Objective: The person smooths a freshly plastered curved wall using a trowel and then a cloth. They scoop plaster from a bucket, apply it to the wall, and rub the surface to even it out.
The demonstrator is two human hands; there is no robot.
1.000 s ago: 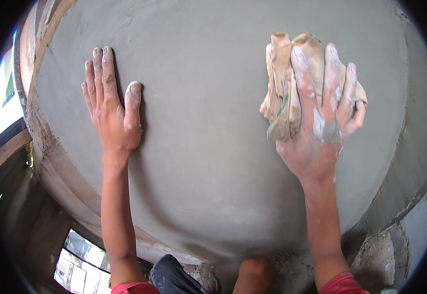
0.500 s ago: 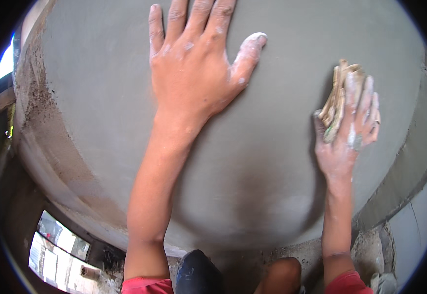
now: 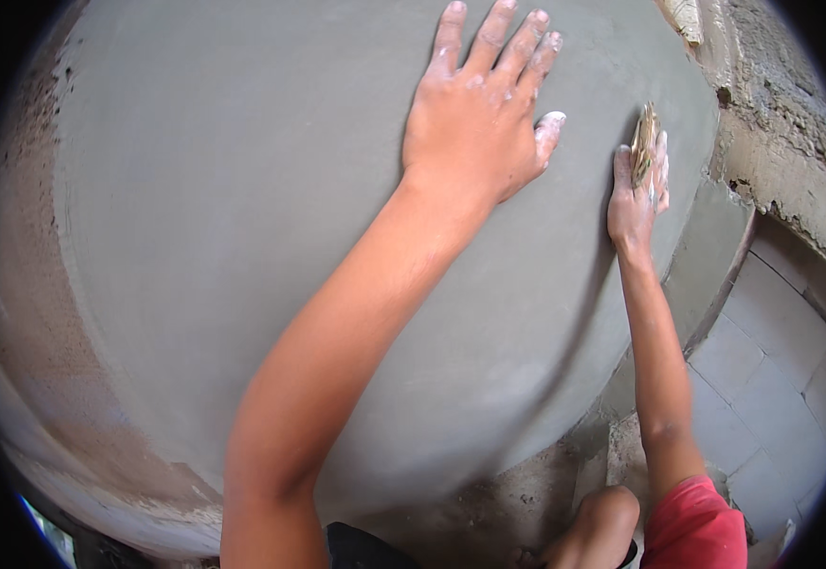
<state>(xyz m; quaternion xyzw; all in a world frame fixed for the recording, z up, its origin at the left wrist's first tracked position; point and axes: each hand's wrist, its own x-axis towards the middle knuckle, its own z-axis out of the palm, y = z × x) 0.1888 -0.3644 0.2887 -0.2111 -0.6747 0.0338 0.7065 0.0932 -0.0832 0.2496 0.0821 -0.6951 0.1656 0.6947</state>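
A broad, smooth grey cement surface (image 3: 242,218) fills most of the view. My left hand (image 3: 474,119) lies flat against its upper part, fingers spread and the tips dusted with whitish powder. Farther right, near the surface's right edge, my right hand (image 3: 631,213) grips a tan, folded, layered pad (image 3: 644,142) that could be paper or cloth. The pad stands nearly edge-on between thumb and fingers. Whether it touches the cement is hard to tell. White residue coats the right fingers, which are partly hidden behind the pad.
Along the left side runs a rough brown strip (image 3: 19,256). Beyond the right edge are a rough masonry ledge (image 3: 782,171) and pale grey tiles (image 3: 763,332). My bent knee (image 3: 602,522) is at the bottom, close under the surface.
The view has swung right, bringing the tiles and masonry ledge into sight. My left hand now appears nearer the right one. The pad has turned more edge-on and stays in my right hand.
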